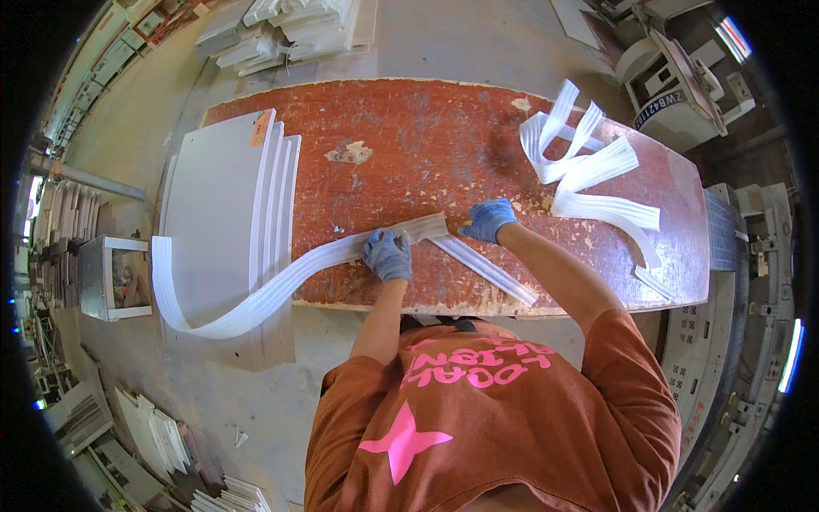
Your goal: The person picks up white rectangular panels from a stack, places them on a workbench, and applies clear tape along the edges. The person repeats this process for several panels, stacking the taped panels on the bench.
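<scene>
A long white ribbed foam strip [301, 272] runs from the work table up over the left-hand panels in a loose curve. My left hand [388, 255], in a blue glove, grips and presses it near its right end. Just past that end is my right hand [490, 221], also gloved, closed around a small yellow tool [468, 224]; most of the tool is hidden in the fist, so its kind cannot be told. A shorter white strip [489, 271] slants from under the long strip's end towards the table's front edge.
Several grey-white panels [214, 192] are stacked at the table's left end, overhanging its front. Bent foam strips [595, 169] lie in a heap at the right of the worn red-brown table [409, 128]. More panels [307, 29] are piled beyond it. A machine [672, 96] stands far right.
</scene>
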### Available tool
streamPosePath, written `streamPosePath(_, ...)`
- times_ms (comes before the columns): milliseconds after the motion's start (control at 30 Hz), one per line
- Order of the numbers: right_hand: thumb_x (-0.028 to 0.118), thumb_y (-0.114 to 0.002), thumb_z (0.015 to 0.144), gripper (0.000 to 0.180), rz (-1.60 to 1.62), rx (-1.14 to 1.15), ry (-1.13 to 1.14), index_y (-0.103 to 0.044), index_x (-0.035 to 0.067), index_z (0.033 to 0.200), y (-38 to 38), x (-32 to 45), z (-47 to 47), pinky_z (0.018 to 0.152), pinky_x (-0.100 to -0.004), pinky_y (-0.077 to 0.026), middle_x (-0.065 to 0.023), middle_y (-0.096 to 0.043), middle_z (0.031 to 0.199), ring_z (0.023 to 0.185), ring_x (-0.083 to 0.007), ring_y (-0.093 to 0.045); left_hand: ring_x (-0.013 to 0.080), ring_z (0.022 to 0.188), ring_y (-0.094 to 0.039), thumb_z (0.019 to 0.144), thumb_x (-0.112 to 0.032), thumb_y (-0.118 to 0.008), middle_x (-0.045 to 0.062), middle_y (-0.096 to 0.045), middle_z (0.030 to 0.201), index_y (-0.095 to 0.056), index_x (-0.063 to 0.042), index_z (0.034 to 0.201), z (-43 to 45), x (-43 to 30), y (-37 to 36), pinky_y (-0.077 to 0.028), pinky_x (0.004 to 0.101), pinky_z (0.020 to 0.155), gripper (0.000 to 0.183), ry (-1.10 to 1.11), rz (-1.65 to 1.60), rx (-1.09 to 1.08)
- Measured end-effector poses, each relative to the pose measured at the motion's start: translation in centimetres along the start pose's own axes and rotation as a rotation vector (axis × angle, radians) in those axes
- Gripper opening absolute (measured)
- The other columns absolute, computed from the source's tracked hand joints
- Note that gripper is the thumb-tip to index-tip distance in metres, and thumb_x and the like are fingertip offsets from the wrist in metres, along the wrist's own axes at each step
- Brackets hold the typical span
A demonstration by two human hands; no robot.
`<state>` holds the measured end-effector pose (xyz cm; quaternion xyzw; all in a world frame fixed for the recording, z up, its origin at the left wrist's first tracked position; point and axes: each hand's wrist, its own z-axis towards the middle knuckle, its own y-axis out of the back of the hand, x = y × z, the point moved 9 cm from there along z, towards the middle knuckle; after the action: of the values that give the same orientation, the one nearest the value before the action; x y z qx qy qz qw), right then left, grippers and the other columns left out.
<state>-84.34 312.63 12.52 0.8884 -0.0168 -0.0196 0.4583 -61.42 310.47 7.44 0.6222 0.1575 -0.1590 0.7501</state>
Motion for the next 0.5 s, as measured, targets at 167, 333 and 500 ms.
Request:
streamPosePath(167,0.060,-0.048,0.079,0.058,0.145,-0.004,0.038,-0.069,0.008,0.093,1.7,-0.3,-1.9,0.077,-0.0409,-0.049,-0.0141,-0.067,0.095,0.089,-0.0297,-0.064,0.0286,0.104,-0.051,0.073,-0.041,-0.066,0.004,-0.057,0.108,-0.064,-0.016,0.087,2.1,1.9,-0.6,-0.039,0.0447,0.087,0.028,-0.100,-0.019,0.098)
streamPosePath(333,0.055,-0.044,0.085,0.049,0.217,-0.086,0.204,-0.068,0.014,0.094,1.5,0.0,-3.5,0.076,-0.0392,-0.050,-0.0148,-0.066,0.096,0.087,-0.0299,-0.064,0.0273,0.100,-0.053,0.073,-0.040,-0.066,0.006,-0.059,0.104,-0.064,-0.013,0.085,4.0,2.1,-0.8,-0.040,0.0420,0.087,0.030,-0.276,-0.154,0.115)
streamPosePath(500,0.049,-0.040,0.091,0.041,0.298,-0.114,0.216,-0.067,0.020,0.095,-1.9,0.5,-4.0,0.076,-0.0396,-0.050,-0.0161,-0.065,0.095,0.087,-0.0320,-0.063,0.0284,0.096,-0.054,0.071,-0.033,-0.070,0.006,-0.060,0.099,-0.061,-0.011,0.079,6.2,-1.3,-1.0,-0.041,0.0411,0.087,0.024,-0.530,-0.198,0.165)
